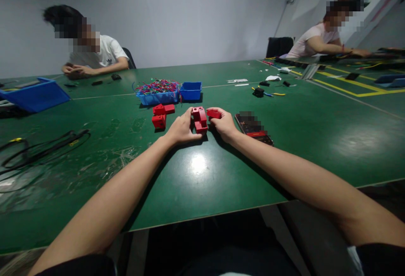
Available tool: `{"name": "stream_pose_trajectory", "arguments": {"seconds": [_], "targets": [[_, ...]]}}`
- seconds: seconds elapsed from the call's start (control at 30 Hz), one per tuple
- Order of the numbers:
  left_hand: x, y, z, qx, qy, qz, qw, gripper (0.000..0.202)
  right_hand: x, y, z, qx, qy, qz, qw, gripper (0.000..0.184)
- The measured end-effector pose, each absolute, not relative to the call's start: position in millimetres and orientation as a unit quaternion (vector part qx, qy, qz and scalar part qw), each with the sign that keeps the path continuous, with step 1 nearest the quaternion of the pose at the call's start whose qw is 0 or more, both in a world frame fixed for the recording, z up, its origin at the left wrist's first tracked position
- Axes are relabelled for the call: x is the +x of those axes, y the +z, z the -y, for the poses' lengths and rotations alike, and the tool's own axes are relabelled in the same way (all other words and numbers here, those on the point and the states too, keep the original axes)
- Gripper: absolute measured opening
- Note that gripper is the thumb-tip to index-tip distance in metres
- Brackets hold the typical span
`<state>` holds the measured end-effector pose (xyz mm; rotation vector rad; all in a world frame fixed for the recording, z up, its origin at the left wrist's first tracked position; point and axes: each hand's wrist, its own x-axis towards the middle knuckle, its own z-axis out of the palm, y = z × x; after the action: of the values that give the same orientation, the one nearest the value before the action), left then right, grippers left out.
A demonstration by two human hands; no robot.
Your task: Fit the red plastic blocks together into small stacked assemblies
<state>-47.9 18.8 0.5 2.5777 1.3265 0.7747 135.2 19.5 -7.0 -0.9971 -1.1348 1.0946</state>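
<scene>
My left hand (182, 129) is closed around a red plastic block assembly (199, 120) that rests on the green table (303, 141). Just to its right, my right hand (225, 124) pinches a smaller red piece (214, 113), held close beside the assembly. More red blocks (162, 115) lie in a small group to the left of my left hand. Behind them stands a blue tray of coloured wires (157, 91) with a small blue bin (191, 90) next to it.
A phone (253, 127) lies right of my right hand. Black cables (41, 147) sprawl at the left, a blue bin (34, 95) sits far left. Two other people sit at the far side of the tables, with small parts (265, 90) scattered nearby.
</scene>
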Motion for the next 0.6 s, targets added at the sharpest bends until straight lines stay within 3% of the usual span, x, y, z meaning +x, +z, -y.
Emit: {"name": "stream_pose_trajectory", "arguments": {"seconds": [0.2, 0.47, 0.6], "targets": [[-48.6, -0.6, -19.8, 0.856, 0.267, -0.438, 0.068, 0.093, 135.7, -5.9, -18.2, -0.45, 0.471, 0.482, 0.586, 0.033], [-48.2, 0.2, -18.3, 0.856, 0.267, -0.437, 0.072, 0.091, 136.1, -8.7, -22.4, -0.451, 0.504, 0.45, 0.584, 0.04], [-48.4, -0.3, -18.5, 0.858, 0.263, -0.435, 0.073, 0.093, 136.5, -11.8, -24.8, -0.473, 0.46, 0.455, 0.598, 0.05]]}}
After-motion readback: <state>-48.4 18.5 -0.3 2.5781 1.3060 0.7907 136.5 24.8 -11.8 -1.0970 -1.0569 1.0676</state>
